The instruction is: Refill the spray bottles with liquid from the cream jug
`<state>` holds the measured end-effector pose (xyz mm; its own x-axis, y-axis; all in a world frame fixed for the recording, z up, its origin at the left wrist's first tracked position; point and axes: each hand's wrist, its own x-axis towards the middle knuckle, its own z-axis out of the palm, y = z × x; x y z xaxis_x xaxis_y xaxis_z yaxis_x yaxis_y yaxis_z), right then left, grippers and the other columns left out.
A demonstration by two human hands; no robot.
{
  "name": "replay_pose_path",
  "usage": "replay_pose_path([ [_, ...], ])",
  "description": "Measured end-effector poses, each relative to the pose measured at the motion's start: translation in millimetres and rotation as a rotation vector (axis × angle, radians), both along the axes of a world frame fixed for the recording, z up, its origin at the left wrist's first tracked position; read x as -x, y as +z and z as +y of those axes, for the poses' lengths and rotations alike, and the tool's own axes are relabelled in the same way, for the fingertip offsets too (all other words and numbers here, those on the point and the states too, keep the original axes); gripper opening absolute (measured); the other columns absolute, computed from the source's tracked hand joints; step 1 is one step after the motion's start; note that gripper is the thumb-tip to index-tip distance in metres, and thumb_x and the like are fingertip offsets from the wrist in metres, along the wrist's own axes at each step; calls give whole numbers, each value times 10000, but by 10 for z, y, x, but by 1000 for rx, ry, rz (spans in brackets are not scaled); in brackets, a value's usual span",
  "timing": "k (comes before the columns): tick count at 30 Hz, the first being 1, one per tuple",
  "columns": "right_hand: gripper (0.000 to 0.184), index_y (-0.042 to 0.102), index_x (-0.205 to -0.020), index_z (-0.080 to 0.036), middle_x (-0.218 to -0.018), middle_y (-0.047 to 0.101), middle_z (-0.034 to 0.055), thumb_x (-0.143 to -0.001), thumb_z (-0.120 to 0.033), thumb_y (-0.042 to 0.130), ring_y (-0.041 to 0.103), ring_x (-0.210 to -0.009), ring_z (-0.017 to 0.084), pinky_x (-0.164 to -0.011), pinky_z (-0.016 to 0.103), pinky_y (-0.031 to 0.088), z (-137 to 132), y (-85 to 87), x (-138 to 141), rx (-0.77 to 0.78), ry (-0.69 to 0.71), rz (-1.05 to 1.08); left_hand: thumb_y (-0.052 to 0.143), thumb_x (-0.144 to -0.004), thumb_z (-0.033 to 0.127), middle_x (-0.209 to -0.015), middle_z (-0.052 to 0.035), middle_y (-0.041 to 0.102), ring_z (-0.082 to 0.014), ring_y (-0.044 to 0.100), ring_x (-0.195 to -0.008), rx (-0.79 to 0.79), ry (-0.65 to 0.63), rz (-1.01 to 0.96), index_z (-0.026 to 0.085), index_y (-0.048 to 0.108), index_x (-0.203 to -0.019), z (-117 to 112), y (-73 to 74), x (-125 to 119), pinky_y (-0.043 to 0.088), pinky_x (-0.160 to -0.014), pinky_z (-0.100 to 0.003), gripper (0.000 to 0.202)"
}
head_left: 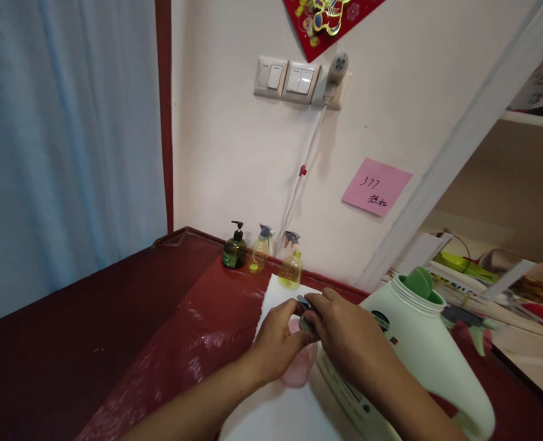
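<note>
My left hand (277, 343) and my right hand (340, 323) meet above the table, both pinching a small dark plastic part (306, 312). Its exact shape is partly hidden by my fingers. Just below my hands lies a pink soft-looking object (299, 365), partly covered by my left hand. Both rest over a white sheet of paper (278, 295). To the right of my right hand stands a large white plastic jug (421, 355) with a green piece in its open neck.
A dark green pump bottle (235, 247) and two small spray bottles (259, 251) (291, 264) stand along the wall on the red table covering (161, 331). A spray head (467, 321) lies beyond the jug. Papers and clutter lie at the right.
</note>
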<state>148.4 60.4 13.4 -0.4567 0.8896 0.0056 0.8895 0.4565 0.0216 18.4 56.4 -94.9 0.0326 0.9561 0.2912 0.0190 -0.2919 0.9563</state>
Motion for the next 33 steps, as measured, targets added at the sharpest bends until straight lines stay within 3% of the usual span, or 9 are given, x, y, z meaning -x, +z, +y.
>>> replay_pose_path([
  [5,216,645,-1185,-240,-1105,645,67,-1043,-247,482,709,-940,266,-624,322,316,17,-26,-13,7,11,0,706,-804,376,-1073,-61,730,-285,617,-1078,35,-195,1,194,729,-1002,29,83,159,468,-923,-373,269],
  [7,226,642,-1199,-238,-1110,643,71,-1045,-245,475,711,-927,265,-627,325,322,15,-29,-10,9,9,-2,705,-816,376,-1084,-62,726,-281,613,-1088,45,-212,15,198,732,-992,19,128,171,467,-922,-367,252],
  [14,206,652,-1150,-220,-1062,638,69,-1040,-225,478,708,-903,278,-614,332,293,-12,-16,-7,3,8,-13,791,-694,191,-996,-29,729,-226,630,-933,14,70,50,197,647,-965,27,88,1,451,-784,-302,307],
  [16,211,645,-1153,-217,-1055,634,69,-1044,-224,465,708,-892,276,-609,331,285,-9,-24,-11,-2,16,-14,792,-705,202,-968,-25,729,-228,635,-923,14,85,67,197,648,-926,35,76,-5,445,-774,-303,264],
  [20,213,640,-1154,-216,-1058,626,70,-1046,-231,456,707,-890,273,-607,325,281,6,-42,-17,-2,26,-10,763,-767,252,-1040,-46,739,-245,634,-989,14,-37,53,192,690,-951,42,134,70,453,-819,-315,207],
  [23,226,634,-1186,-226,-1073,626,68,-1048,-229,455,703,-899,266,-610,320,276,10,-40,-15,4,21,-8,701,-809,242,-1007,-30,731,-237,627,-988,6,-201,59,193,713,-950,54,206,156,452,-845,-316,150],
  [26,225,632,-1194,-229,-1081,625,69,-1047,-234,462,701,-902,261,-602,313,260,4,-35,-11,13,17,-9,673,-828,253,-974,-21,710,-229,615,-977,30,-269,69,186,712,-919,71,238,221,449,-868,-323,119],
  [30,233,633,-1212,-235,-1081,630,67,-1043,-233,472,700,-903,257,-603,306,258,-10,-36,-11,14,12,-2,738,-775,234,-1041,-33,710,-231,615,-1010,41,-234,80,178,704,-989,71,202,208,455,-881,-321,224],
  [33,253,625,-1238,-233,-1109,629,75,-1042,-221,466,698,-911,259,-610,304,270,-12,-36,-17,17,11,3,816,-677,191,-1090,-32,720,-235,625,-1020,33,-77,90,186,671,-1058,47,148,119,459,-862,-315,407],
])
